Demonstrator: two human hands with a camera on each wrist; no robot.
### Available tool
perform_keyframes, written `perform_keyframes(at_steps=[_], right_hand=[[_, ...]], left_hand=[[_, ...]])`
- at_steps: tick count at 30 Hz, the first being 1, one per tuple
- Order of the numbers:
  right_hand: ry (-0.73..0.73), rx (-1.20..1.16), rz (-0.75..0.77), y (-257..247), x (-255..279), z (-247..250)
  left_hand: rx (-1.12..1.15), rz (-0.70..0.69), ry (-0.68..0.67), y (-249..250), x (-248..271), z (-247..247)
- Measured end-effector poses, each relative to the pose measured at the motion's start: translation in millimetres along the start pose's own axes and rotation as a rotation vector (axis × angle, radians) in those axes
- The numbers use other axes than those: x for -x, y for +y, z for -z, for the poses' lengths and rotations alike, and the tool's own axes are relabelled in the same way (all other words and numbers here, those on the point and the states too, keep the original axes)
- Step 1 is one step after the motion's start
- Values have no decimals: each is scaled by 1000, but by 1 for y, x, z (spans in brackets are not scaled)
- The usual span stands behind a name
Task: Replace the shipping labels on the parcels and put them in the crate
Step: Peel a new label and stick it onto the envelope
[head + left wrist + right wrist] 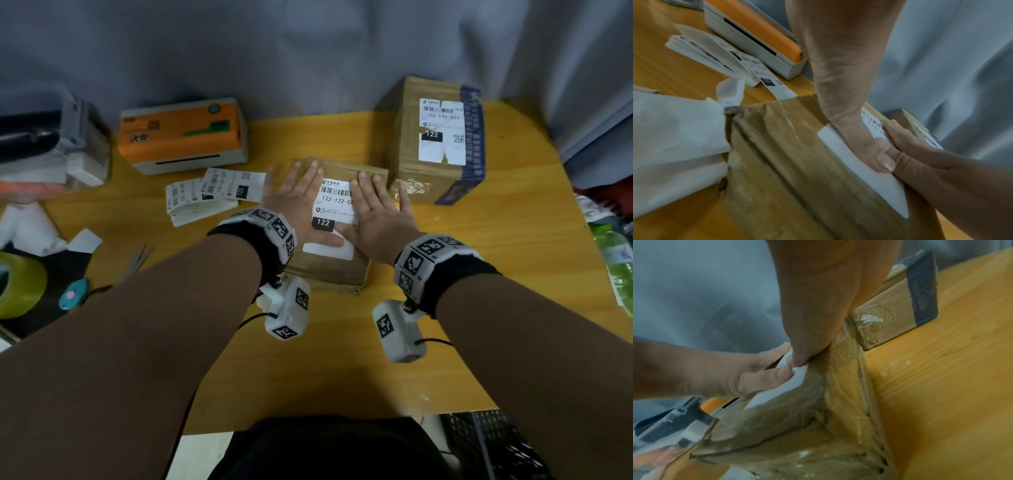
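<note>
A small brown taped parcel (pixel 329 270) lies in the middle of the wooden table. On its top sits a white shipping label (pixel 334 209) printed 122-122-C07. My left hand (pixel 294 202) and right hand (pixel 376 212) both lie flat on that label with straight fingers, the thumbs meeting near its lower part. In the left wrist view the left hand (pixel 838 73) presses the label (pixel 869 178) and touches the right hand (pixel 931 162). A taller parcel (pixel 411 144) with its own label (pixel 442 133) stands behind and to the right.
An orange and white label printer (pixel 181 133) stands at the back left, with a stack of printed labels (pixel 205 195) in front of it. Scissors (pixel 137 260) and a green tape roll (pixel 17 287) lie at the left. A black crate (pixel 496 445) sits below the table's near right edge.
</note>
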State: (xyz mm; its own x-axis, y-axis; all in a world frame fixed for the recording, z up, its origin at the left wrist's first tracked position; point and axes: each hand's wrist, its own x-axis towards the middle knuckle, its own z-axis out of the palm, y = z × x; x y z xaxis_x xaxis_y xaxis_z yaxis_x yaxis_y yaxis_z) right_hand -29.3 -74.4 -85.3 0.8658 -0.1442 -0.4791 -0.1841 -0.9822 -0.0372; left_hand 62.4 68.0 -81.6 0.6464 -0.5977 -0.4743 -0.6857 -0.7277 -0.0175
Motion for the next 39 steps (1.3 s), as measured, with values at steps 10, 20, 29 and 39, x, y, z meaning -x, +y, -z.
perform_keyframes(at_steps=[10,20,29,39], right_hand=[[-93,-45,-27,-4,7,11],[-84,-176,1,10,26,4],[112,-728,106,13,34,-21],[529,-926,-58,13,12,-31]], left_hand=[[125,34,-98,-15,30,-14],[315,53,-84,-14,40,-15],[533,47,82,-15,65,-28],[795,182,402,-1,49,-29]])
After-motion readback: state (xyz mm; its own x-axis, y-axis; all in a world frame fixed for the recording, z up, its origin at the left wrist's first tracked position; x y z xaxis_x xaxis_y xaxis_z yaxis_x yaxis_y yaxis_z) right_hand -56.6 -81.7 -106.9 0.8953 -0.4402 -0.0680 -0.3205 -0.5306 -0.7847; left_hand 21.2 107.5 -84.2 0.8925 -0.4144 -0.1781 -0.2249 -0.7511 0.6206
